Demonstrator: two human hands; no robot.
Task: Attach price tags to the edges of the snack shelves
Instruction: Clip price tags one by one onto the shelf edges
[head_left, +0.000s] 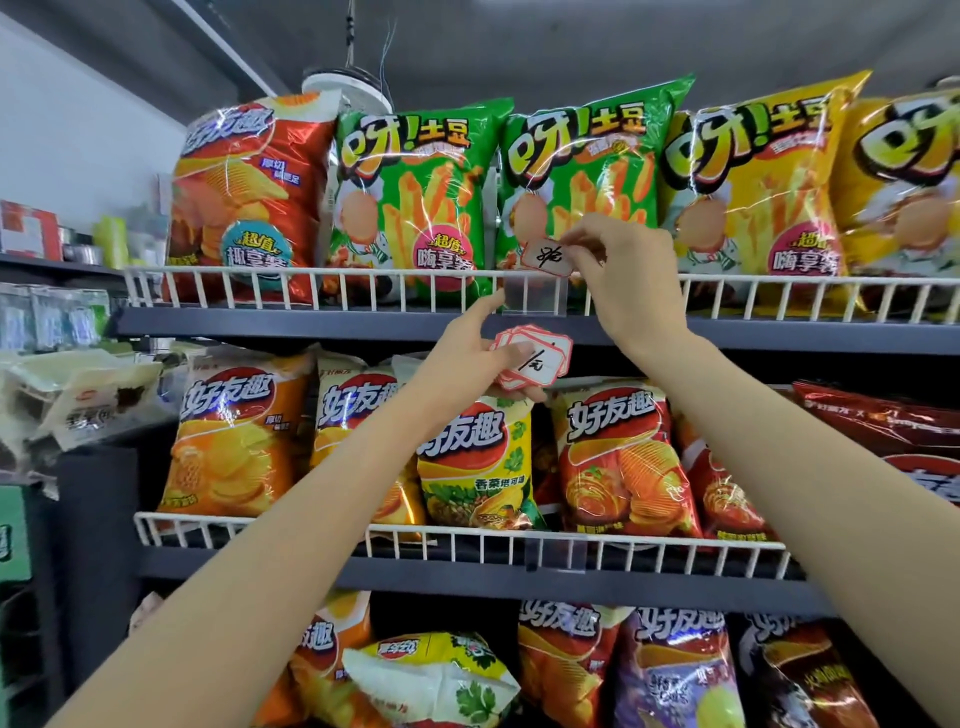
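My right hand pinches a white, red-bordered price tag with handwriting, just above a clear plastic tag holder clipped to the top shelf's white wire rail. My left hand grips a fanned stack of similar price tags below that shelf's edge. Its index finger reaches up and touches the holder's left side.
Green, yellow and red snack bags fill the top shelf. Chip bags line the middle shelf, whose rail carries another clear holder. More bags sit below. A side shelf with goods stands at left.
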